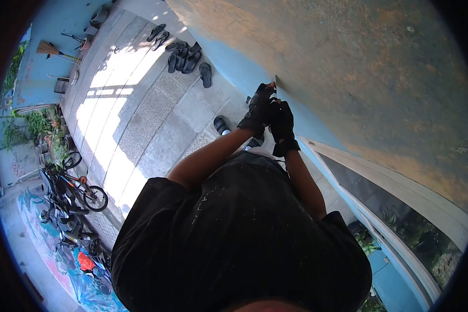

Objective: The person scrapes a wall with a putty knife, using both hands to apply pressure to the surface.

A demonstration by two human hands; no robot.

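Both my hands wear black fingerless gloves and are close together against the wall (359,67), whose surface is patchy brown and grey with light blue along its lower part. A thin, flat scraper (276,79) shows only as a narrow edge at the wall, beyond my fingertips. My left hand (258,110), the farther forward of the two, is closed around it. Just behind and to the right, my right hand (282,122) is also closed, its fingers curled by the same tool. Its handle is hidden by the gloves.
A window frame (390,174) is set in the wall on the right. Several dark sandals (182,57) lie on the paved floor (156,109) ahead. A broom (49,49) hangs at the far left, with a bicycle (83,190) and motorbikes (70,223) below it.
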